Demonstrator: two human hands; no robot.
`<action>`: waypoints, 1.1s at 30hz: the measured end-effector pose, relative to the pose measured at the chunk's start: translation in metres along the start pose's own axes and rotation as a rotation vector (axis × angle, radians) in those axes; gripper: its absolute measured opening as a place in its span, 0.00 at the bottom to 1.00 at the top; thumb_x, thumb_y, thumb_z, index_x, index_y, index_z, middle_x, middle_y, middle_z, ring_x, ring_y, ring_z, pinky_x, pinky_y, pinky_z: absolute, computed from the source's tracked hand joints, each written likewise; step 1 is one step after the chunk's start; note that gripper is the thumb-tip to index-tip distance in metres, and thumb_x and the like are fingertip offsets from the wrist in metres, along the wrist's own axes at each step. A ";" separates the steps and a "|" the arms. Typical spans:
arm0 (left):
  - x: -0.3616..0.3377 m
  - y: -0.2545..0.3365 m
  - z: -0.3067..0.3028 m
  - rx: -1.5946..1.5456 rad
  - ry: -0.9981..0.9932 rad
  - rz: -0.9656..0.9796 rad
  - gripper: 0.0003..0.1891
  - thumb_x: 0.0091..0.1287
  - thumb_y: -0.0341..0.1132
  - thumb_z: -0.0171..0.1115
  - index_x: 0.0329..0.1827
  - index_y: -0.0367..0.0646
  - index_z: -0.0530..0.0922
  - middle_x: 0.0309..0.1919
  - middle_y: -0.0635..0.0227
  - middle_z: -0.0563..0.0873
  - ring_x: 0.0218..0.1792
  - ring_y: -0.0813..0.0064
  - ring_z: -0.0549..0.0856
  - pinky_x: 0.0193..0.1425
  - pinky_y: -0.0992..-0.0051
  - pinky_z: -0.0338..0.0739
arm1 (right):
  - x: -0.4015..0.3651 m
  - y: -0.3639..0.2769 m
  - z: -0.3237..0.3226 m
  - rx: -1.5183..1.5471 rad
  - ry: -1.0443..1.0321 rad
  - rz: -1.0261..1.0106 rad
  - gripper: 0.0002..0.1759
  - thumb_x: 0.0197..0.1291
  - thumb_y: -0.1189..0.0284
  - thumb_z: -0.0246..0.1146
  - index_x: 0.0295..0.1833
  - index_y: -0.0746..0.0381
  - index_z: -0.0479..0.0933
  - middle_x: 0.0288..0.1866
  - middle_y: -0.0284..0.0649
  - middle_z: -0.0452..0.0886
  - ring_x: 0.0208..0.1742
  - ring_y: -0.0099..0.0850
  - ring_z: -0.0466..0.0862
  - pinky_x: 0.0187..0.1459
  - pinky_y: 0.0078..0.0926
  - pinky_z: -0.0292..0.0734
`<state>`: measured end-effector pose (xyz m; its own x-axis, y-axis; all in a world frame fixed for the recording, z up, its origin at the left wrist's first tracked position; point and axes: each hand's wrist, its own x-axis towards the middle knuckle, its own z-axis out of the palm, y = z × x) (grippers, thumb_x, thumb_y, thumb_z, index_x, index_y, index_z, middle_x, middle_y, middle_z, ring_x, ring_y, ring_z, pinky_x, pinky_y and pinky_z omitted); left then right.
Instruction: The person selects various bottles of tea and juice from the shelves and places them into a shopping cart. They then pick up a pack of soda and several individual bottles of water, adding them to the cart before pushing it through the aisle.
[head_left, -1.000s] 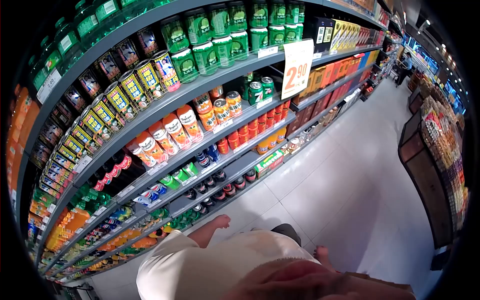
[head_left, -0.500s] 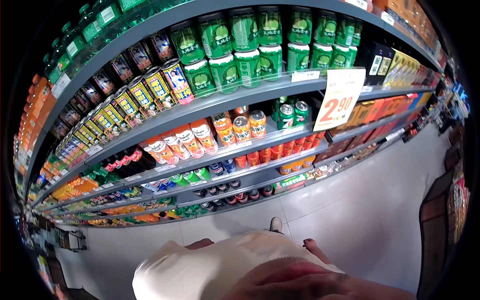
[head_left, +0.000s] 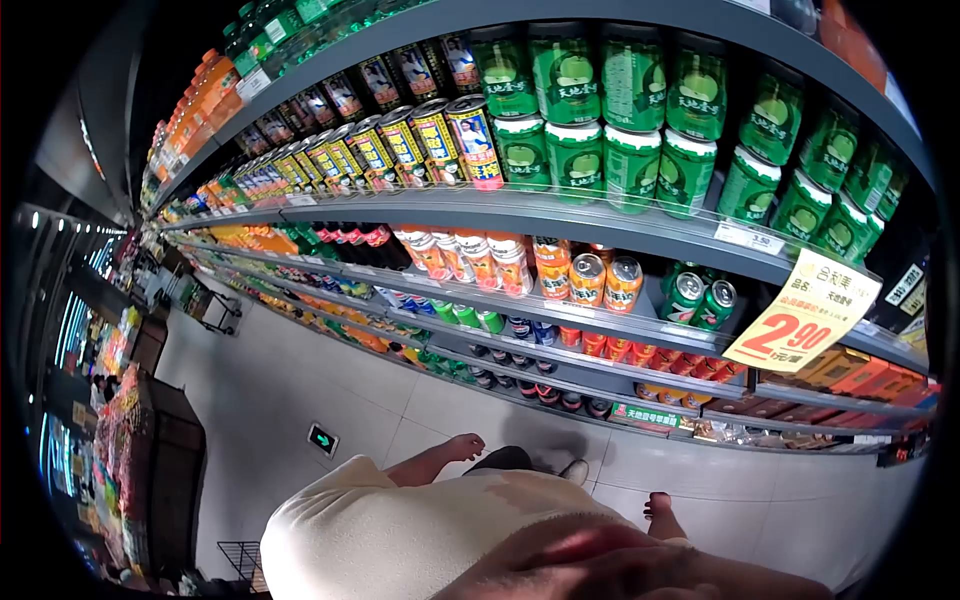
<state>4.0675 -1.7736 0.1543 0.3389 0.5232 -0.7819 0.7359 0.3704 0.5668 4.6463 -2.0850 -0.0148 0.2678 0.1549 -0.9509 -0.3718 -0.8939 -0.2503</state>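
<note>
My left hand (head_left: 460,447) hangs low beside my light shirt (head_left: 340,530), fingers slightly bent and apart, holding nothing. On the other side, my right hand (head_left: 659,506) hangs with loosely curled fingers, and no object shows in it. Neither hand touches the drink shelf (head_left: 480,210) in front of me. Green cans with an apple picture (head_left: 575,160) stand stacked in two layers on its upper level. Yellow and black cans (head_left: 400,145) line up to their left. Below stand orange cans (head_left: 587,278) and green soda cans (head_left: 685,292).
A yellow price sign (head_left: 805,310) reading 2.90 sticks out from the shelf edge. Display bins (head_left: 155,470) run along the left side of the aisle, with a cart (head_left: 210,303) farther down. A green arrow marker (head_left: 322,439) lies on the tiled floor.
My view has turned left, so the shelf and price sign sit farther right and more of the aisle shows. My left hand has come further into view.
</note>
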 end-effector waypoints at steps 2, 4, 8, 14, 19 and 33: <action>-0.020 -0.019 0.005 0.025 0.049 -0.059 0.16 0.71 0.44 0.61 0.54 0.46 0.81 0.43 0.64 0.90 0.32 0.73 0.87 0.29 0.71 0.79 | -0.009 -0.037 0.019 -0.048 0.041 -0.061 0.09 0.70 0.68 0.52 0.49 0.57 0.75 0.39 0.47 0.84 0.26 0.43 0.85 0.22 0.45 0.78; -0.033 -0.044 0.007 0.091 0.044 -0.209 0.16 0.72 0.45 0.60 0.56 0.46 0.81 0.44 0.66 0.90 0.36 0.71 0.89 0.37 0.67 0.82 | -0.005 -0.069 0.037 -0.137 -0.042 -0.147 0.11 0.70 0.64 0.53 0.51 0.57 0.74 0.41 0.44 0.85 0.28 0.41 0.85 0.24 0.44 0.79; -0.050 -0.097 0.009 0.177 -0.017 -0.432 0.15 0.73 0.44 0.59 0.55 0.45 0.82 0.43 0.67 0.90 0.36 0.69 0.89 0.42 0.63 0.84 | 0.010 -0.115 0.077 -0.304 -0.142 -0.177 0.13 0.71 0.61 0.56 0.54 0.54 0.74 0.46 0.41 0.85 0.32 0.39 0.84 0.28 0.41 0.78; -0.055 -0.153 0.009 -0.001 0.017 -0.249 0.13 0.73 0.42 0.59 0.51 0.43 0.83 0.41 0.67 0.91 0.34 0.68 0.88 0.46 0.60 0.83 | 0.005 -0.138 0.118 -0.402 -0.178 -0.210 0.13 0.72 0.63 0.52 0.54 0.56 0.75 0.43 0.40 0.86 0.30 0.38 0.86 0.28 0.41 0.81; -0.026 -0.206 -0.004 0.081 0.075 0.197 0.12 0.73 0.40 0.58 0.47 0.41 0.83 0.39 0.67 0.91 0.33 0.68 0.87 0.50 0.57 0.83 | 0.035 -0.130 0.134 -1.272 -0.279 -0.668 0.12 0.72 0.66 0.54 0.42 0.59 0.80 0.34 0.41 0.85 0.25 0.37 0.83 0.23 0.46 0.78; 0.037 -0.200 -0.054 -0.168 -0.185 -0.192 0.11 0.73 0.40 0.58 0.48 0.43 0.82 0.39 0.67 0.90 0.33 0.67 0.86 0.46 0.58 0.81 | -0.449 -0.370 0.270 -0.233 -0.383 -1.555 0.11 0.75 0.78 0.57 0.59 0.65 0.77 0.48 0.34 0.84 0.51 0.24 0.82 0.58 0.24 0.78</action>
<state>3.9015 -1.7871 0.0259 0.3156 0.2888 -0.9038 0.6949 0.5783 0.4275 4.4234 -1.7102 0.4555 -0.0022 0.9824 0.1870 0.1786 0.1843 -0.9665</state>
